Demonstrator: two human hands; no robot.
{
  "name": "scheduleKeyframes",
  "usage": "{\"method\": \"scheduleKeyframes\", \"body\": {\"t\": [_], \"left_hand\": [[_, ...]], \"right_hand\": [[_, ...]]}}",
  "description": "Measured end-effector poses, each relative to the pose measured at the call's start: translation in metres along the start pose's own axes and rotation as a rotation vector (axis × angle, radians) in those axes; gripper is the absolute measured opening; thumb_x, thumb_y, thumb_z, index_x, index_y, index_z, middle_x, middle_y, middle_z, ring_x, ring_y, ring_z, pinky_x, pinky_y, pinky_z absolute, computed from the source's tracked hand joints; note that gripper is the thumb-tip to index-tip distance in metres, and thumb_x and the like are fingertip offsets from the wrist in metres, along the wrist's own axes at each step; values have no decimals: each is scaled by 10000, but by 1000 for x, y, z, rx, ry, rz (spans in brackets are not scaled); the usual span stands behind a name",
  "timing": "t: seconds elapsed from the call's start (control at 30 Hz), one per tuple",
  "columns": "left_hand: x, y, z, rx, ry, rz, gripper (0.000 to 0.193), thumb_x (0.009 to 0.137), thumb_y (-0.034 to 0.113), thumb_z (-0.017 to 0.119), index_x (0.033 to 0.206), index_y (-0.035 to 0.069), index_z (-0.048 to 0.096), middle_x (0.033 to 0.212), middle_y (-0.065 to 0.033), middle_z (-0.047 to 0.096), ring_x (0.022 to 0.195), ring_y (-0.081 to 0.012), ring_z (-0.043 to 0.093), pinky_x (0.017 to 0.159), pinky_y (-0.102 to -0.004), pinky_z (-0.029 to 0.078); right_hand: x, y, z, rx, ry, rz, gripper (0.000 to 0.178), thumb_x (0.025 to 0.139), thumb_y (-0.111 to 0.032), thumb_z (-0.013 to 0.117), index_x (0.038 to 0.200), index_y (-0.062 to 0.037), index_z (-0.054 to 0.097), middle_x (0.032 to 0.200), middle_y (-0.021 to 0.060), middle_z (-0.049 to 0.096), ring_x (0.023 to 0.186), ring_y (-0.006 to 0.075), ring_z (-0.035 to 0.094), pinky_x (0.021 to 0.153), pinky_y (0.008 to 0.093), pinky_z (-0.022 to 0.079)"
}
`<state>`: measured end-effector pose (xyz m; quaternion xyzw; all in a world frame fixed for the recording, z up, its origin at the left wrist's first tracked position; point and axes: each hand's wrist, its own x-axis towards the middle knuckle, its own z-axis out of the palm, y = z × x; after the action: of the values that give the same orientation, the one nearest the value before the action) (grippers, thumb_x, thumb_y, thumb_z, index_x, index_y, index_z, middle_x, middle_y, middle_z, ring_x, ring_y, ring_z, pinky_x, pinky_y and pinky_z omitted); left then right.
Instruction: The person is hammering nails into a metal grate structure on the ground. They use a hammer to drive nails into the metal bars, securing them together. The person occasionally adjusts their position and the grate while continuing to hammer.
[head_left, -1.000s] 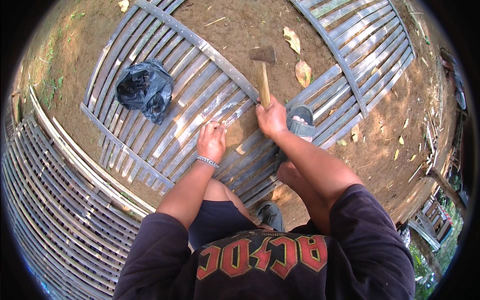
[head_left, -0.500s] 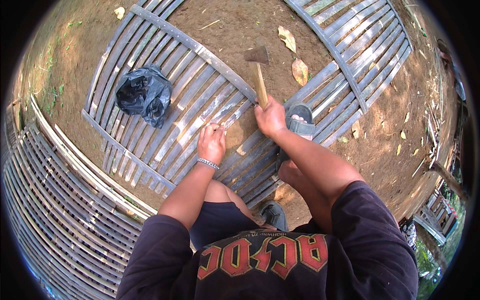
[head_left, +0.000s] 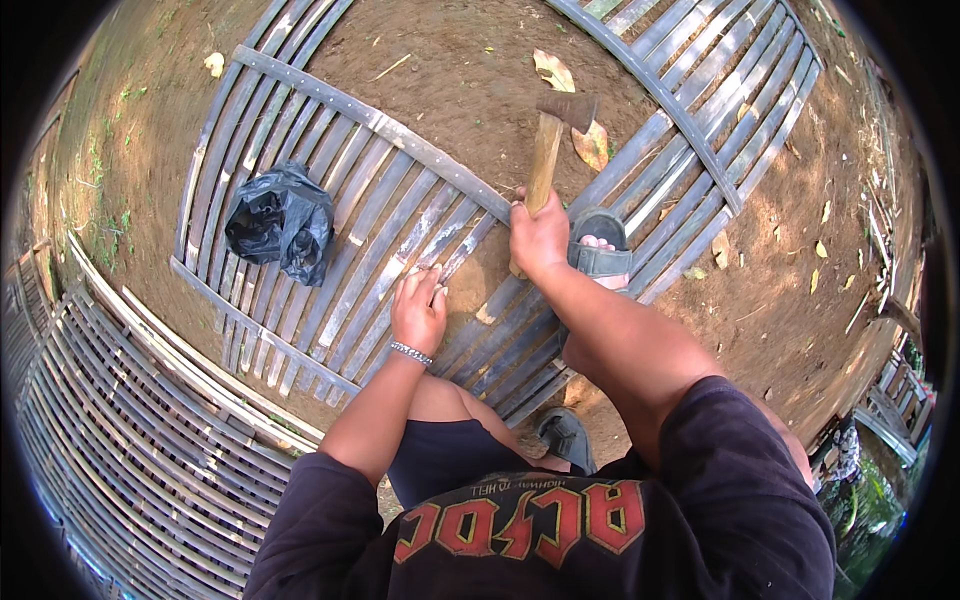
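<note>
One axe near the panel.
It is gripped by the right hand; the left hand is placed at the panel, fingers curled, hold unclear.

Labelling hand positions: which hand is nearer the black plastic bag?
Left. The left hand is to the lower right of the bag, apart from it; the right hand, holding the hatchet, is farther right.

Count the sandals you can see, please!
2: one sandal is to the lower right of the hatchet; the other sandal is just above the shirt. No more show.
</note>
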<state>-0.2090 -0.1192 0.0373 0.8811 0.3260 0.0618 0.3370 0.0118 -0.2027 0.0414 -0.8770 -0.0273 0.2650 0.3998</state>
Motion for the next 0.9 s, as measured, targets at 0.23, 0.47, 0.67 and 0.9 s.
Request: {"method": "scheduleKeyframes", "body": {"t": [0.23, 0.47, 0.67, 0.9], "left_hand": [[4, 0, 0, 77, -31, 53, 334, 797, -3, 762, 1125, 48, 718, 1057, -114, 681, 988, -330, 646, 880, -433, 528], [6, -4, 2, 91, -36, 121, 299, 810, 5, 751, 1106, 32, 717, 1052, -116, 666, 970, -330, 634, 866, -432, 519], [8, -5, 0, 93, -41, 164, 270, 826, 7, 732, 1096, 17, 716, 1073, -134, 653, 973, -341, 631, 857, -441, 521], [9, -6, 1, 59, -37, 188, 263, 827, 7, 728, 1090, 7, 717, 1064, -156, 651, 968, -361, 630, 848, -449, 528]], "right_hand": [[2, 7, 2, -29, -65, 63, 263, 894, -171, 696, 1128, -53, 670, 1031, 206, 720, 1008, 360, 704, 904, 422, 532], [-1, 6, -6, -192, -173, -80, 280, 902, -219, 714, 1134, -65, 679, 1080, 229, 689, 1064, 423, 658, 942, 474, 511], [-3, -1, -5, -153, -154, -95, 259, 893, -175, 714, 1090, -17, 659, 1044, 243, 674, 1055, 440, 622, 941, 500, 496], [-1, 11, -3, -195, -153, -110, 275, 911, -205, 715, 1139, -57, 674, 1080, 220, 695, 1056, 415, 665, 936, 463, 518]]}}
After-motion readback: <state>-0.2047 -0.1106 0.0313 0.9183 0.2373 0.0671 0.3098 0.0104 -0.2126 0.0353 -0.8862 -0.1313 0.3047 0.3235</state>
